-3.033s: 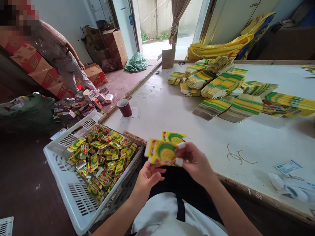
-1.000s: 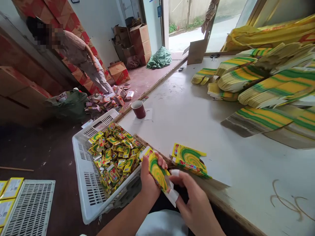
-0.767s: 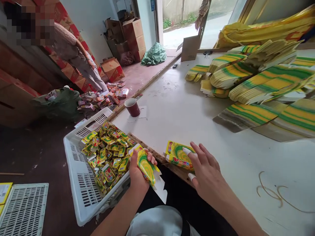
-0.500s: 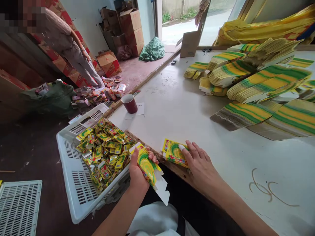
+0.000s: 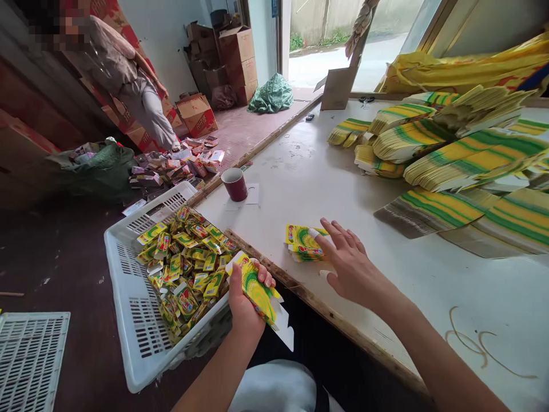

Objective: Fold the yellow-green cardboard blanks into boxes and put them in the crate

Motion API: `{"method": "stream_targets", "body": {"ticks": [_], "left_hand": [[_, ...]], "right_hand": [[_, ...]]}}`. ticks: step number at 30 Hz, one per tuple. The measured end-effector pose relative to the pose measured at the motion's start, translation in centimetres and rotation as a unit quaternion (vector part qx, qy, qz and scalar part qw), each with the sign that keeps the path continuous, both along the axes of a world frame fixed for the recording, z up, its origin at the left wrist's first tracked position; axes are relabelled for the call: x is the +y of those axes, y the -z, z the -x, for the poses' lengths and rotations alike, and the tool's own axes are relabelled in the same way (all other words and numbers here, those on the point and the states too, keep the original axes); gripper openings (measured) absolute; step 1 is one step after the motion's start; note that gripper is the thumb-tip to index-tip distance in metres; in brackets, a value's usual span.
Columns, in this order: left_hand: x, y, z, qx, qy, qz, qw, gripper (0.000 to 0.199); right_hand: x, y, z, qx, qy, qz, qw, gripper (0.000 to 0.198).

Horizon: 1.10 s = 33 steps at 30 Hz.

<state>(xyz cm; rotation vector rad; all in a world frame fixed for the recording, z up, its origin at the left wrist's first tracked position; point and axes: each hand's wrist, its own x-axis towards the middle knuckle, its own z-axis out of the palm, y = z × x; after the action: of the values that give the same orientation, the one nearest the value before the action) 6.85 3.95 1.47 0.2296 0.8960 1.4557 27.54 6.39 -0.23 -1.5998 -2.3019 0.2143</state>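
Observation:
My left hand [image 5: 247, 297] is closed around a flat, unfolded yellow-and-green printed carton [image 5: 257, 292], whose white end flaps stick out below the fingers. I cannot tell whether more than one carton is in that grip. Over the tabletop, my right hand [image 5: 349, 260] has its fingers spread, with white covers on the thumb and index tip. Just under its fingers lies a small pile of similar flat cartons [image 5: 300, 236]. A white plastic basket [image 5: 128, 366] beside my left hand holds many small yellow cartons [image 5: 189, 243] with the same print.
A maroon mug [image 5: 235, 186] stands near the table's left edge. Bundles of flat striped cartons [image 5: 467, 154] cover the far right, and loose rubber bands [image 5: 472, 343] lie nearer. Another person [image 5: 128, 80] stands beyond scattered boxes [image 5: 180, 166] on the floor.
My right hand has lifted off the carton pile and opened its fingers. The pile sits a little farther in from the table edge. My left hand keeps its hold.

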Motion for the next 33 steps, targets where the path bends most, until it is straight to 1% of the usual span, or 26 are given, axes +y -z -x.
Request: {"method": "stream_targets", "body": {"ticks": [1,2,3,4,5,6,7,9,11,13,14,16,17,18,19,21,23,25,26,28,29,30,31,33], "left_hand": [[0.0,0.1,-0.1,0.012,-0.016,-0.007,1.000,0.058],[0.0,0.2,-0.3,0.021,-0.031,-0.012,0.999,0.060],[0.0,0.3,-0.5,0.026,-0.041,-0.014,0.999,0.061],[0.0,0.4,-0.8,0.026,-0.046,-0.016,0.998,0.062],[0.0,0.4,-1.1,0.022,-0.047,-0.017,0.999,0.063],[0.0,0.3,-1.4,0.018,-0.044,-0.022,0.999,0.064],[0.0,0.2,-1.6,0.017,-0.041,-0.030,0.999,0.065],[0.0,0.0,-2.0,0.016,-0.022,-0.054,0.998,0.066],[-0.2,-0.3,-2.0,0.015,0.005,-0.078,0.997,0.070],[-0.3,-0.4,-1.9,0.009,0.032,-0.085,0.996,0.075],[-0.5,-0.4,-1.8,0.009,0.046,-0.082,0.996,0.074],[-0.6,0.0,-1.7,0.026,0.060,-0.073,0.995,0.062],[-0.7,0.2,-1.6,0.042,0.059,-0.070,0.995,0.053],[-0.7,0.5,-1.6,0.064,0.054,-0.071,0.994,0.044],[-0.7,0.9,-1.5,0.087,0.045,-0.075,0.992,0.038],[-0.5,1.4,-1.1,0.121,0.038,-0.082,0.989,0.034],[-0.2,1.3,-0.3,0.148,0.063,-0.089,0.983,0.033],[0.3,0.4,0.8,0.177,0.089,-0.109,0.974,0.038],[0.5,-0.3,1.5,0.188,0.098,-0.122,0.970,0.046],[0.9,-2.1,2.6,0.202,0.117,-0.148,0.961,0.065],[1.0,-2.9,3.0,0.217,0.139,-0.157,0.954,0.071],[1.0,-3.7,3.2,0.248,0.177,-0.166,0.938,0.072],[0.9,-4.2,3.2,0.293,0.219,-0.175,0.914,0.075],[0.5,-4.4,2.5,0.389,0.310,-0.182,0.848,0.085]], "right_hand": [[-1.4,-0.6,0.7,0.083,0.008,-0.031,0.996,0.059],[-3.0,-1.1,1.7,0.170,0.025,-0.041,0.984,0.050],[-4.5,-1.5,2.9,0.249,0.037,-0.026,0.967,0.039],[-5.8,-1.7,4.2,0.316,0.025,0.022,0.948,0.029],[-7.0,-1.6,5.6,0.367,0.004,0.086,0.926,0.025],[-7.8,-1.4,7.0,0.411,-0.005,0.127,0.903,0.024],[-8.4,-1.1,8.3,0.450,0.005,0.142,0.881,0.025],[-8.6,-0.2,10.1,0.524,0.041,0.144,0.838,0.019],[-8.2,0.4,10.5,0.589,0.073,0.142,0.792,0.016],[-7.5,0.6,9.8,0.636,0.086,0.145,0.754,0.019],[-7.3,0.5,9.1,0.650,0.088,0.141,0.742,0.021],[-7.1,0.1,7.9,0.658,0.090,0.139,0.734,0.022],[-7.2,-0.2,7.4,0.654,0.090,0.141,0.738,0.021],[-7.3,-0.4,7.1,0.643,0.089,0.143,0.747,0.020],[-7.5,-0.5,6.9,0.626,0.087,0.141,0.762,0.019],[-7.9,-0.7,6.7,0.572,0.081,0.113,0.808,0.013],[-8.1,-0.9,6.2,0.496,0.080,0.043,0.863,0.010],[-8.0,-1.2,5.2,0.409,0.074,-0.044,0.908,0.018],[-7.9,-1.5,4.6,0.363,0.066,-0.082,0.926,0.022],[-7.7,-1.9,3.3,0.273,0.038,-0.132,0.952,0.028],[-7.7,-2.1,2.8,0.237,0.020,-0.148,0.960,0.031],[-7.7,-2.3,2.5,0.209,0.002,-0.159,0.965,0.032],[-7.8,-2.3,2.4,0.193,-0.015,-0.167,0.967,0.031],[-8.1,-2.1,2.6,0.189,-0.051,-0.173,0.965,0.029]]}}
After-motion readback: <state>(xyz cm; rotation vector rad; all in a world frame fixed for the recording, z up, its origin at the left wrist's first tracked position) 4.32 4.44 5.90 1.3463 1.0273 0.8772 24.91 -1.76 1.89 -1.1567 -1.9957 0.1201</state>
